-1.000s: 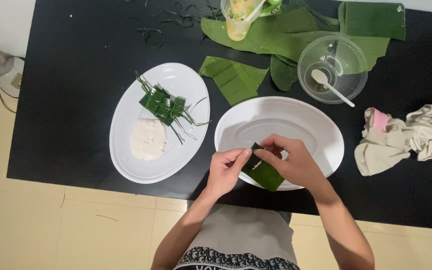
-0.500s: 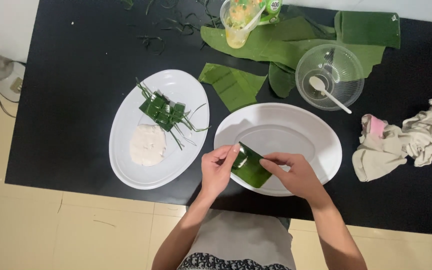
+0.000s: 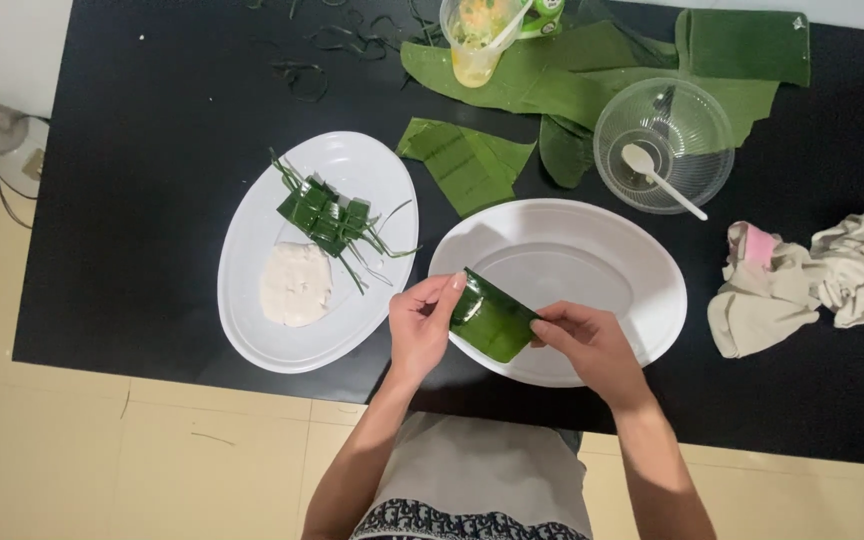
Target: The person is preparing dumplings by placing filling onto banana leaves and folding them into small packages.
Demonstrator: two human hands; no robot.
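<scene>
Both hands hold a small folded green leaf piece [image 3: 492, 320] over the near rim of an empty white oval plate [image 3: 592, 260]. My left hand [image 3: 422, 325] pinches its left end; my right hand [image 3: 582, 345] grips its right end. To the left, a second white oval plate [image 3: 252, 300] carries several small wrapped leaf parcels [image 3: 327, 215] with loose green strips, and a mound of white paste [image 3: 295, 285].
On the black table [image 3: 152, 150] lie folded leaf pieces [image 3: 467, 160], large leaves [image 3: 572, 75] at the back, a clear bowl [image 3: 664, 140] with a white spoon [image 3: 657, 175], a clear cup [image 3: 477, 40] and crumpled cloths [image 3: 812, 275] at the right. Beige floor tiles lie below.
The hands have drawn slightly apart and the leaf piece has been spread wider and flatter between them, over the near edge of the empty plate.
</scene>
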